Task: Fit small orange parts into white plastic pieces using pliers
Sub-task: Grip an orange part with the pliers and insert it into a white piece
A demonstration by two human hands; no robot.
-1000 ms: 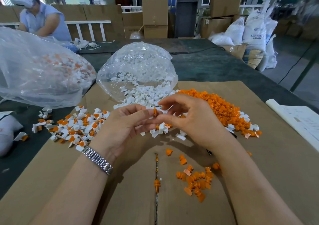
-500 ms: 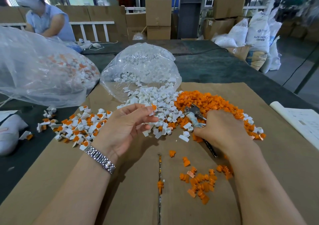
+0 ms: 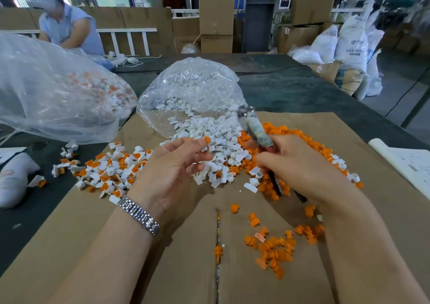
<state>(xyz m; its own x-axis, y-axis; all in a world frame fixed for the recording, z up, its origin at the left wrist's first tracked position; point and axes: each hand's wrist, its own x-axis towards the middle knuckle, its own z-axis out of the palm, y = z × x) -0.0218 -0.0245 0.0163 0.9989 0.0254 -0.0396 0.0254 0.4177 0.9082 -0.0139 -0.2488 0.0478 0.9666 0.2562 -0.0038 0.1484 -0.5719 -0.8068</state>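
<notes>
Left hand (image 3: 173,164) pinches a white piece with an orange part (image 3: 206,139) at thumb and fingertips, raised over the white pieces pile (image 3: 216,140). Right hand (image 3: 300,166) is closed around the pliers (image 3: 254,126) — head pointing up and away, blurred, so can't tell how the jaws stand. Orange parts heap (image 3: 300,136) lies just past the right hand; loose orange parts (image 3: 277,245) sit nearer, between the forearms on the cardboard-covered worktop (image 3: 349,140). Assembled pieces (image 3: 109,171) lie left of the left hand — clear bags beyond.
</notes>
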